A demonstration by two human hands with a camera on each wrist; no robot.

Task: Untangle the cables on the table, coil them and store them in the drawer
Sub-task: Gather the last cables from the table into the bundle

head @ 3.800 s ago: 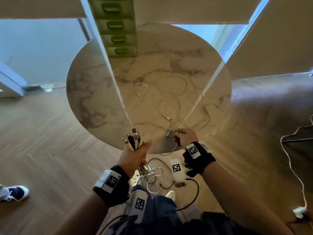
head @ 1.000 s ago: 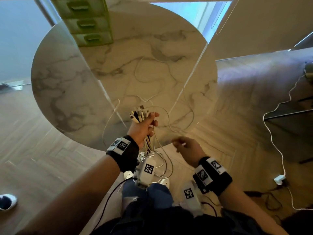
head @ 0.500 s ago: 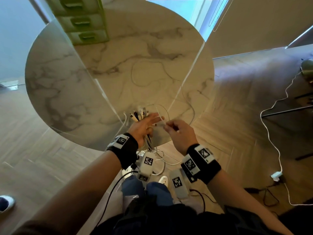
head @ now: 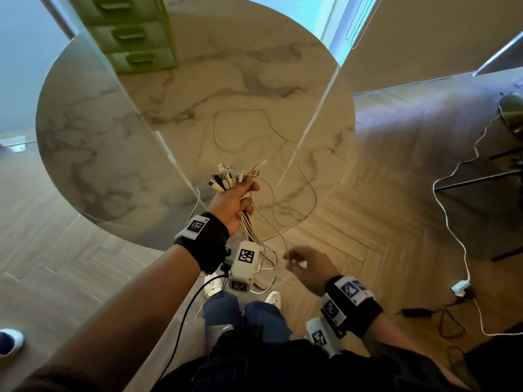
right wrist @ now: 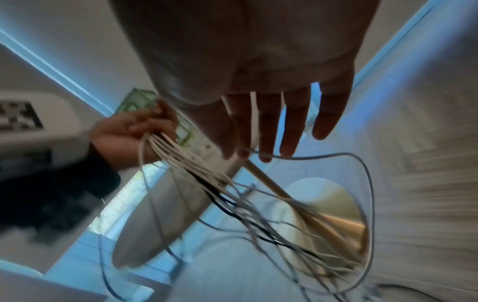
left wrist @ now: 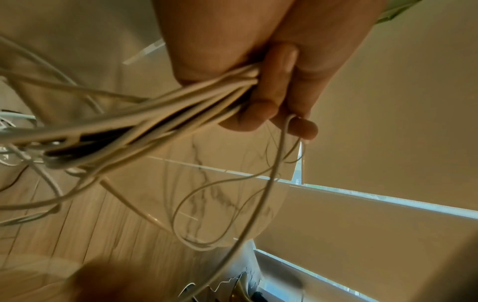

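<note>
My left hand [head: 235, 199] grips a bundle of white and black cables [head: 225, 179] over the near edge of the round marble table [head: 113, 137]. The connector ends stick up from the fist, and the tails hang down past my wrist. My right hand [head: 304, 263] is lower, off the table edge, blurred. Its thumb and forefinger tips pinch one thin white cable [head: 271, 222] that runs up to the left hand. In the right wrist view its other fingers [right wrist: 266, 126] are straight. More loose white cable [head: 226, 142] lies looped on the tabletop. A green drawer unit [head: 135, 38] stands at the far side.
A long white charger lead [head: 452, 227] with its adapter [head: 460, 285] lies on the wooden floor at right, near a black cable [head: 424, 312] and dark furniture [head: 495, 176]. Someone's shoe [head: 8, 338] shows at the lower left. The table's round gold base [right wrist: 323, 204] sits below.
My right hand has dropped from beside the left hand, down and toward my body, along the thin cable. The left hand still grips the bundle. The loose cable on the table has shifted.
</note>
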